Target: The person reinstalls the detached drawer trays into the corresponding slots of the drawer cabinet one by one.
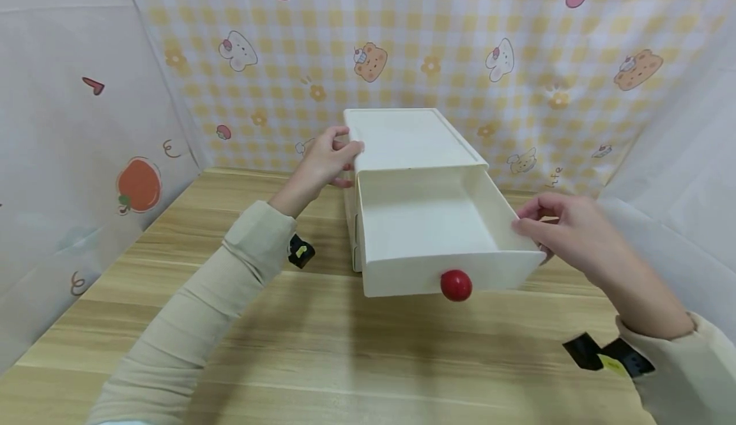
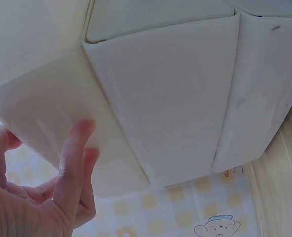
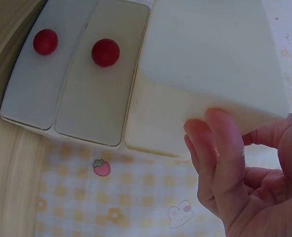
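A white drawer cabinet (image 1: 411, 137) stands on the table, its top drawer (image 1: 425, 220) pulled far out with a bare interior. On the drawer's front sits a round red knob (image 1: 456, 285). My left hand (image 1: 322, 163) holds the cabinet's upper left edge, thumb on top and fingers against the side wall. At the drawer's right wall, near the front corner, my right hand (image 1: 566, 227) pinches the rim, thumb on the inner side. Its fingertips (image 3: 220, 118) press the outside of that wall in the right wrist view. Two lower drawer fronts with red knobs (image 3: 105, 53) are flush with the cabinet.
The wood-grain table (image 1: 276, 355) extends in front of and beside the cabinet. Behind it hangs a yellow checked cloth (image 1: 414, 41) with cartoon prints. White cloth (image 1: 69, 156) closes off the left side, and more hangs at the right.
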Tool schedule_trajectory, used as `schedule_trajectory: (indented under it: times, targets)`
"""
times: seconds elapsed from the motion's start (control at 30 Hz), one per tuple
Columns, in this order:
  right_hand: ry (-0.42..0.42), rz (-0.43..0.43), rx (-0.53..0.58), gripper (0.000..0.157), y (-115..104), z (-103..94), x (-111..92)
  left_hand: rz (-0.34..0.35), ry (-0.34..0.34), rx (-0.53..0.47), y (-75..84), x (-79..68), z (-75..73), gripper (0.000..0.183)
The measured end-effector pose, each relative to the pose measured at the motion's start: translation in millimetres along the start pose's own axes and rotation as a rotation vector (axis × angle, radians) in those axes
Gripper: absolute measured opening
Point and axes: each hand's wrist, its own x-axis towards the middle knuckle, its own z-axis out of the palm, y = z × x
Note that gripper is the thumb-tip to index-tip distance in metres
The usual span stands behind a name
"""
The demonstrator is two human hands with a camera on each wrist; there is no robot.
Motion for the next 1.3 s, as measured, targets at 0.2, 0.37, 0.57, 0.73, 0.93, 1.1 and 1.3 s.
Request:
schedule_trajectory:
  times: [0.2, 0.37, 0.57, 0.73, 0.93, 1.1, 1.3]
  targets:
    - [-0.003, 0.008, -0.001, 0.030, -3, 1.1, 9, 0.006, 0.005, -0.008, -0.8, 0.5, 0.6, 0.060]
    - [0.011, 0.004, 0.008, 0.030, -6, 1.3, 17, 0.010, 0.007, -0.009, -1.6, 0.7, 0.2, 0.060]
    - [-0.012, 0.027, 0.082, 0.033, -8, 1.8, 33, 0.017, 0.011, 0.002, -1.7, 1.5, -0.7, 0.060]
    - [-0.019, 0.029, 0.134, 0.032, -9, 3.3, 50, 0.016, 0.014, 0.001, -1.7, 1.4, -0.4, 0.060]
    - [-0.038, 0.053, 0.206, 0.032, -7, 5.0, 70, 0.008, 0.014, 0.002, -2.1, 1.6, 0.6, 0.060]
    - [-0.028, 0.087, 0.216, 0.029, -7, 5.7, 77, 0.005, 0.015, -0.003, -2.8, 2.4, 1.4, 0.060]
    - [-0.009, 0.054, 0.213, 0.040, -5, 8.6, 75, 0.012, 0.021, 0.000, -4.0, 3.4, 0.6, 0.059]
